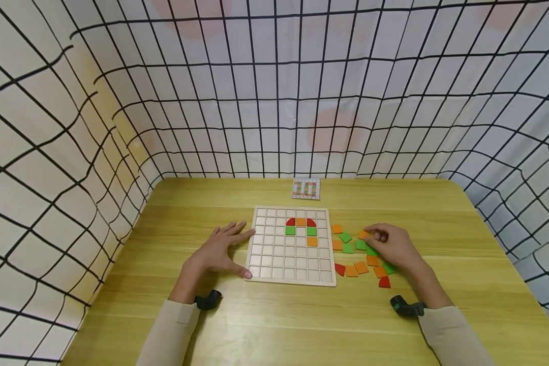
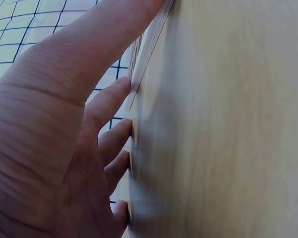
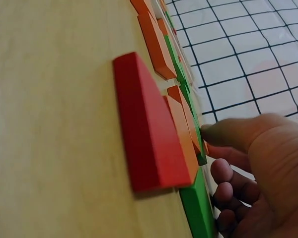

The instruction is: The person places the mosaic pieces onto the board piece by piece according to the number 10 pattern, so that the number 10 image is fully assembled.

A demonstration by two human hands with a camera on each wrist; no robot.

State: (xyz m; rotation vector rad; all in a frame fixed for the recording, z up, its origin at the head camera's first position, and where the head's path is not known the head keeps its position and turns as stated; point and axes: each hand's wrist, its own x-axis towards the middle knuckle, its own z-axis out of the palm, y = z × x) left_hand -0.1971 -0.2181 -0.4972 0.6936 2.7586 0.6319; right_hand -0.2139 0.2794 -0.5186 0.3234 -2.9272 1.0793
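My left hand [image 1: 216, 252] lies spread at the left side of a wooden grid board [image 1: 272, 260], thumb and index fingertip touching its edge. In the left wrist view the other fingertips rest on the table. Red quarter-round tiles [image 1: 291, 222], orange square tiles [image 1: 301, 222] and green square tiles [image 1: 311, 231] form an arch on the board, with another orange square below its right leg. To the right, my right hand [image 1: 393, 245] pinches an orange square tile [image 1: 363, 234] between thumb and index finger, over the loose tiles; its other fingers are curled.
Loose orange tiles [image 1: 351, 271], green tiles [image 1: 347, 248] and red quarter-round tiles [image 1: 384, 282] lie scattered right of the board. A small pattern card [image 1: 306, 188] lies behind the board. White cloth with a black grid [image 1: 274, 117] surrounds the wooden table [image 1: 274, 325].
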